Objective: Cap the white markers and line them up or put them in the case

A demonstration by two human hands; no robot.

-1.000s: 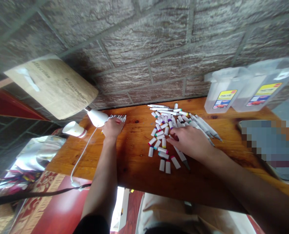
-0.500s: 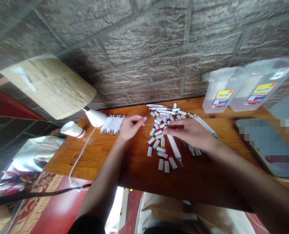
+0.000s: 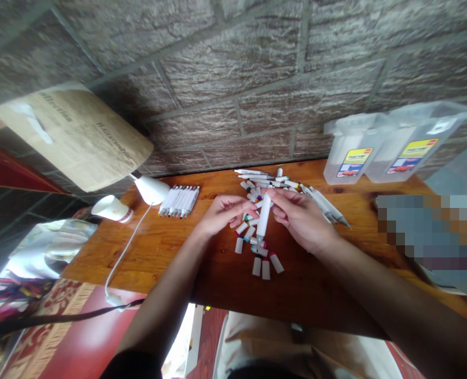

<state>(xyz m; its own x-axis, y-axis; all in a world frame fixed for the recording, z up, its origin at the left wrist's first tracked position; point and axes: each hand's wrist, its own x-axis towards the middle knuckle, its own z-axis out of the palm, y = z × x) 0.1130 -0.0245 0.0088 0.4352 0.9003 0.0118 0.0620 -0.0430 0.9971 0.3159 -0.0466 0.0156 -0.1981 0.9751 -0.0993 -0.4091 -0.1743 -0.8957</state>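
Note:
My right hand [image 3: 302, 218] pinches a white marker [image 3: 263, 218] near its upper end, between thumb and fingers. The marker is raised over the loose caps, its grey uncapped tip slanting down toward me. My left hand [image 3: 227, 215] is just left of the marker, fingers partly curled and apart, holding nothing that I can make out. Below and between the hands lie several white marker caps [image 3: 265, 269] with coloured ends. More uncapped markers [image 3: 328, 204] lie behind and right of my right hand. A row of capped markers [image 3: 180, 201] lies side by side at the left.
A white lamp base [image 3: 150, 189] with a brown paper shade [image 3: 79, 137] stands at the left, its cord running off the wooden table [image 3: 146, 245]. Beside it a paper cup [image 3: 113, 209] is tilted. Clear plastic containers [image 3: 349, 150] stand at the back right, against a stone-patterned wall.
My right hand has picked up the white marker from among the caps and raised it. My left hand has moved right, closer to the marker.

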